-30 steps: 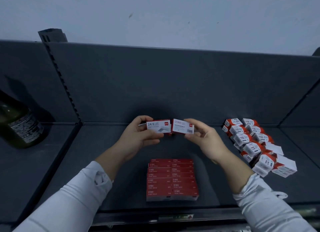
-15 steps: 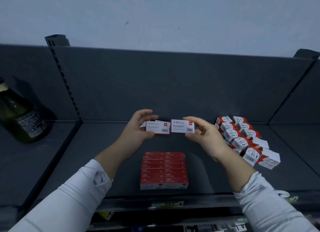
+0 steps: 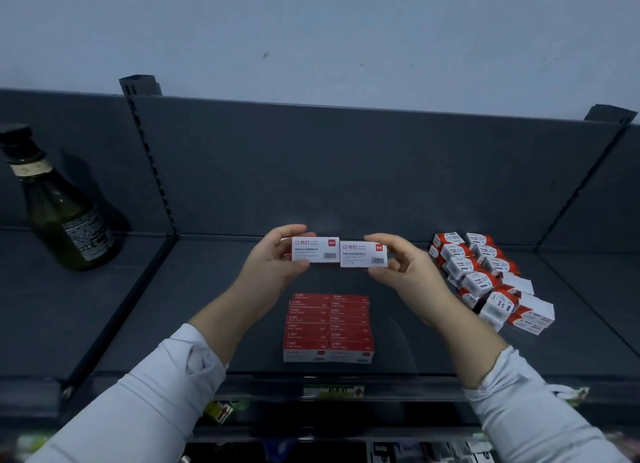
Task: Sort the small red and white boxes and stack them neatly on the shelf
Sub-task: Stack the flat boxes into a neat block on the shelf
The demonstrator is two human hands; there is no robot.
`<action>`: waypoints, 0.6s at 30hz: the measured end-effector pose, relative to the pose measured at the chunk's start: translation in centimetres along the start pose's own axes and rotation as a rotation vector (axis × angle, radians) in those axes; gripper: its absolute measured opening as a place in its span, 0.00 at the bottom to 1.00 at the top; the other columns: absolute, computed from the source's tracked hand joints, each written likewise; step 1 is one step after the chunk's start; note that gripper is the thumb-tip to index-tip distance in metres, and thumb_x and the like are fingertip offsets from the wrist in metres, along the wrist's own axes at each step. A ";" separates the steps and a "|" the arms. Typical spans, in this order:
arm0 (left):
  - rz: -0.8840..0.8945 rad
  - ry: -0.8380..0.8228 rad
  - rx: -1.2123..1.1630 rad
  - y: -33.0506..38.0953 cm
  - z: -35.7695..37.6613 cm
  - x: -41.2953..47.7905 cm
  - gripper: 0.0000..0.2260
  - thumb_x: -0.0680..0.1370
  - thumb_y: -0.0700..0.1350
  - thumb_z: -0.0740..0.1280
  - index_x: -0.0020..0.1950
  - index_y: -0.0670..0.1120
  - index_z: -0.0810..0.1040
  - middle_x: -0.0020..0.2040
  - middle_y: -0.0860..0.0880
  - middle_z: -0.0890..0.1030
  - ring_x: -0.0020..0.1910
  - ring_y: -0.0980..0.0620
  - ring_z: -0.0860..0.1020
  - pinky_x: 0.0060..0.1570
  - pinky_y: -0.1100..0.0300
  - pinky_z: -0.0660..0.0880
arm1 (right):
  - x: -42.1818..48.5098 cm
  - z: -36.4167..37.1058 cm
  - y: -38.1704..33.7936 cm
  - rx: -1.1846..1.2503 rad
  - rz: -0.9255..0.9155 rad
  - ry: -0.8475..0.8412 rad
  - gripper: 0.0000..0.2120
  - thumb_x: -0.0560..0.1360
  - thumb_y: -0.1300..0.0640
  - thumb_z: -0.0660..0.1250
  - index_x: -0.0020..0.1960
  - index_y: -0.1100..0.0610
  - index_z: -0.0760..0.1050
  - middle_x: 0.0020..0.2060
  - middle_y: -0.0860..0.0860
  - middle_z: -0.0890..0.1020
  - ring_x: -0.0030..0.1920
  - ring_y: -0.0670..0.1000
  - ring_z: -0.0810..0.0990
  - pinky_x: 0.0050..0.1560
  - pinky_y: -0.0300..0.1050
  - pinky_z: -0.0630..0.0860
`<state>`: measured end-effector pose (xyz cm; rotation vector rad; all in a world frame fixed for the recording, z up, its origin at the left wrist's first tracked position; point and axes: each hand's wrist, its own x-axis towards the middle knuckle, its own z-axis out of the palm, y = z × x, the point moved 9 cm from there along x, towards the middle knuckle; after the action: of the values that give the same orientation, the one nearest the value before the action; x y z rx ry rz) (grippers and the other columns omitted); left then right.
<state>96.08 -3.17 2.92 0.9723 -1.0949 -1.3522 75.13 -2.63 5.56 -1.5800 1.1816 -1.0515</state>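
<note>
Turned since a second ago, the left box [image 3: 315,249] now shows the same white barcode face as the right box [image 3: 363,254]. Left hand [image 3: 273,272] pinches its box by the outer end, thumb below, fingers above; right hand [image 3: 408,279] does likewise. Long axes run side to side, inner ends touching, above the shelf [image 3: 207,307]. Below, toward the front edge, lies the red stack [image 3: 329,327], equally near both hands. Clip boxes [image 3: 478,272] crowd the right; bare shelf lies left.

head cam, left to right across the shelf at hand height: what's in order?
From left: dark green bottle → left hand → left box → right box → right hand → pile of paper-clip boxes. The red stack is omitted: it spans both hands.
</note>
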 end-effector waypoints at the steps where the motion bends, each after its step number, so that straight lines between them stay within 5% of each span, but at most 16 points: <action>1: -0.008 -0.010 -0.005 0.0 0.1 -0.2 0.21 0.76 0.25 0.62 0.62 0.45 0.75 0.58 0.47 0.82 0.58 0.48 0.80 0.59 0.53 0.76 | -0.1 0.1 -0.1 0.000 -0.002 0.000 0.22 0.74 0.73 0.68 0.61 0.53 0.76 0.52 0.51 0.83 0.53 0.43 0.83 0.57 0.39 0.79; 18: -0.151 -0.039 -0.172 1.0 0.2 -1.3 0.16 0.78 0.26 0.56 0.62 0.37 0.73 0.59 0.41 0.80 0.53 0.45 0.83 0.51 0.51 0.82 | 0.0 1.0 -0.8 0.015 -0.003 0.024 0.21 0.73 0.73 0.69 0.59 0.53 0.77 0.50 0.50 0.85 0.49 0.44 0.83 0.54 0.39 0.79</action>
<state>96.26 -1.83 3.90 0.9196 -0.9313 -1.5669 76.25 -2.31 6.12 -1.5619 1.1848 -1.0819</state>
